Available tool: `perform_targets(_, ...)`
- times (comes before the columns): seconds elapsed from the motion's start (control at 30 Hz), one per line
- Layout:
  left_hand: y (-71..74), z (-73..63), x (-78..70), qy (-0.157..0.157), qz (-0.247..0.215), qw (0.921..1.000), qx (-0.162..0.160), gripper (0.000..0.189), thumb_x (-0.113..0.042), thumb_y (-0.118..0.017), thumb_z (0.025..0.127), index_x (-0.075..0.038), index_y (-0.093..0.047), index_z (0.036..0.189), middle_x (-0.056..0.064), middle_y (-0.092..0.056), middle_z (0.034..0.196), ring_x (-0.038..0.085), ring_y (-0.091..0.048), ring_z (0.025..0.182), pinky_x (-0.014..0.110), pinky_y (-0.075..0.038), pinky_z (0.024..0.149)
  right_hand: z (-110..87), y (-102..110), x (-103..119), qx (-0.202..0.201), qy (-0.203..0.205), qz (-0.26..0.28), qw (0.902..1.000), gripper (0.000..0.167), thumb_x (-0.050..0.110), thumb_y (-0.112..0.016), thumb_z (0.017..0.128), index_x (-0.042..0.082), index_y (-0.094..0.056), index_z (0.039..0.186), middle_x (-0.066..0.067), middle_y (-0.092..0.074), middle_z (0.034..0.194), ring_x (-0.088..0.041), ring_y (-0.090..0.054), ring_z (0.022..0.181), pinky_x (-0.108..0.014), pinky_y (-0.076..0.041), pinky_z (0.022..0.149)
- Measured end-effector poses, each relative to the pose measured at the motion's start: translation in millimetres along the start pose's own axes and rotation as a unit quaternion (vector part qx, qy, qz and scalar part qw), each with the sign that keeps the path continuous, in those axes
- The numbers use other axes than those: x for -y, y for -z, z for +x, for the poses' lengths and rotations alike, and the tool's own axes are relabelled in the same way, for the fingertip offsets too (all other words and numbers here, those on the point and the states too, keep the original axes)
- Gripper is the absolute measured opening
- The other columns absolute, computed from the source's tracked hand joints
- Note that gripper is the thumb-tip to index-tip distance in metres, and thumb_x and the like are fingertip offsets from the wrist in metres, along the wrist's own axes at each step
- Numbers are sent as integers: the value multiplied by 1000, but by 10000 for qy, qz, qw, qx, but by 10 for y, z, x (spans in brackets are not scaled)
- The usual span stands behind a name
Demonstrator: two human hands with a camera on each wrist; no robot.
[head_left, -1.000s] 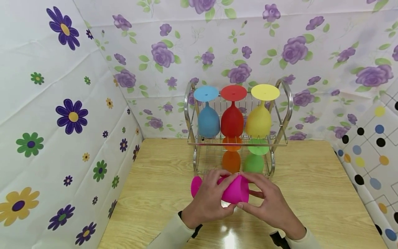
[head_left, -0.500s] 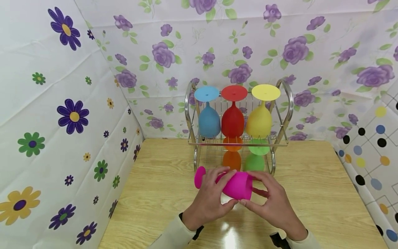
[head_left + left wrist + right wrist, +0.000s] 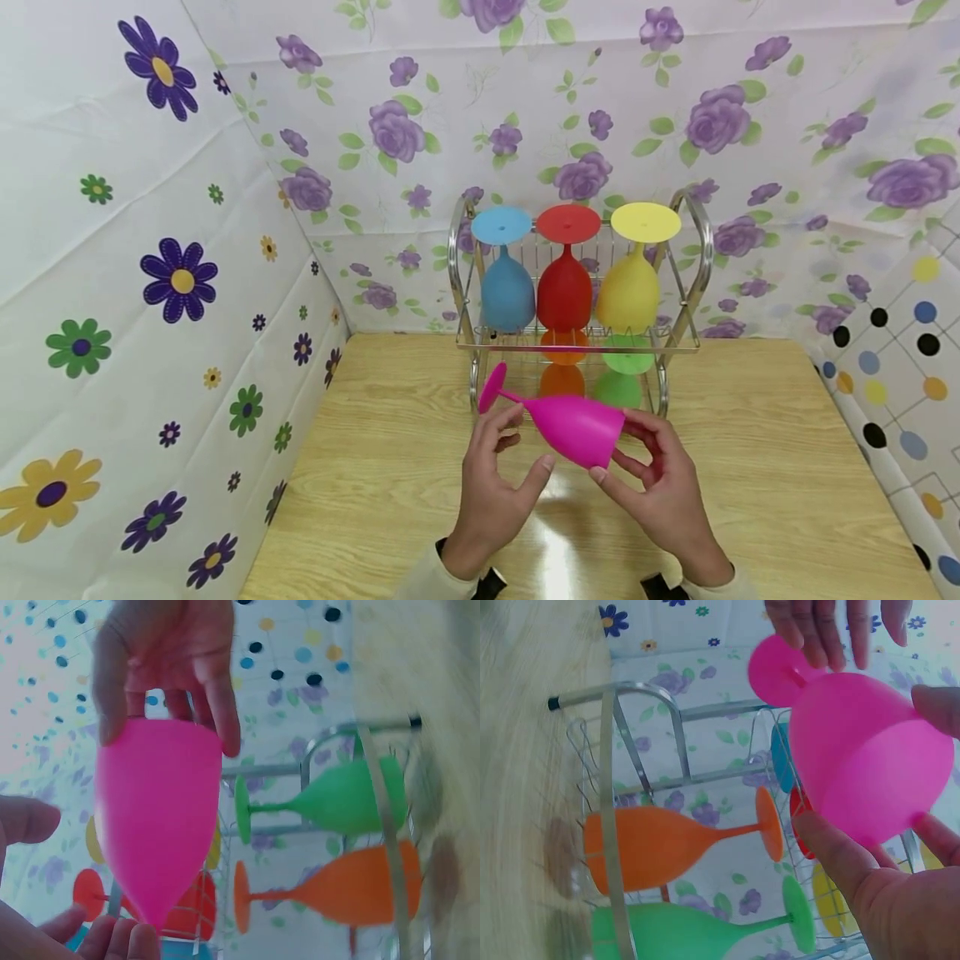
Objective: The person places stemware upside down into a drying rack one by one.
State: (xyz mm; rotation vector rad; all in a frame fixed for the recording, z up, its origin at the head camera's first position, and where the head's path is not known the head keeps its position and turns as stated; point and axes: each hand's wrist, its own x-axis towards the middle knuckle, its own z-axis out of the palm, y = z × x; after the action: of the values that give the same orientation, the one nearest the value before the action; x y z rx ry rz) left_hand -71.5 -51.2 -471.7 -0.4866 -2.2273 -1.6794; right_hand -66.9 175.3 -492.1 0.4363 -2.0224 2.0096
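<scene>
A magenta wine glass (image 3: pixel 573 423) is held tilted on its side above the table, its foot up to the left and its rim toward the right. My right hand (image 3: pixel 667 492) grips it at the rim with thumb and fingers, as the left wrist view also shows with the bowl (image 3: pixel 159 802) pointing away from that hand. My left hand (image 3: pixel 491 504) stands by the stem, thumb spread away from the bowl. In the right wrist view the left fingers (image 3: pixel 826 634) extend loosely beside the bowl and foot.
Behind the hands stands a two-tier metal rack (image 3: pixel 577 349). Upside down on its upper tier are blue (image 3: pixel 507 292), red (image 3: pixel 565 292) and yellow (image 3: pixel 628 292) glasses. Orange (image 3: pixel 562 379) and green (image 3: pixel 618 388) ones stand inverted below. Patterned cloths enclose the wooden table (image 3: pixel 765 450).
My left hand has loosened from the bowl and moved down and left. The wine glass has tilted, foot raised, and stays in my right hand at the rim.
</scene>
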Motion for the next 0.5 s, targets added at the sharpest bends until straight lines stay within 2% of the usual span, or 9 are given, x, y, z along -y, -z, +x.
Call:
perform_targets(0.1, -47, -32, -2, 561, -853, 9947, -135, 61, -12, -76, 97, -14, -49, 151, 8, -55, 146, 25, -55, 133, 36, -56, 107, -18, -33, 5, -162, -145, 420, 9989, 81, -24, -77, 80, -5, -42, 151, -13, -50, 147, -21, -59, 130, -35, -62, 94)
perform_targets(0.2, -101, -30, 10, 1019, -1690, 9799, -278, 61, -9, -73, 98, -12, -44, 152, 13, -52, 147, 31, -54, 135, 35, -56, 108, -34, -90, 8, -289, -262, 741, 9965, 82, -27, -74, 79, -8, -40, 151, -13, -49, 147, -22, -59, 130, -37, -63, 93)
perform_targets(0.33, -142, 19, 38, 1512, -2678, 9510, -327, 60, -8, -69, 101, -4, -39, 153, 17, -48, 149, 29, -52, 136, 29, -55, 109, -53, -174, 5, -387, -312, 1026, 9935, 82, -29, -72, 79, -11, -36, 151, -11, -50, 145, -20, -61, 129, -38, -64, 91)
perform_targets(0.5, -135, 80, 81, 1873, -3751, 9078, -129, 57, -9, -64, 104, 2, -36, 153, 13, -52, 143, 19, -59, 129, 28, -58, 104, -79, -252, 1, -340, -267, 1352, 9899, 80, -30, -69, 81, -13, -34, 151, -10, -51, 144, -17, -61, 129, -39, -64, 91)
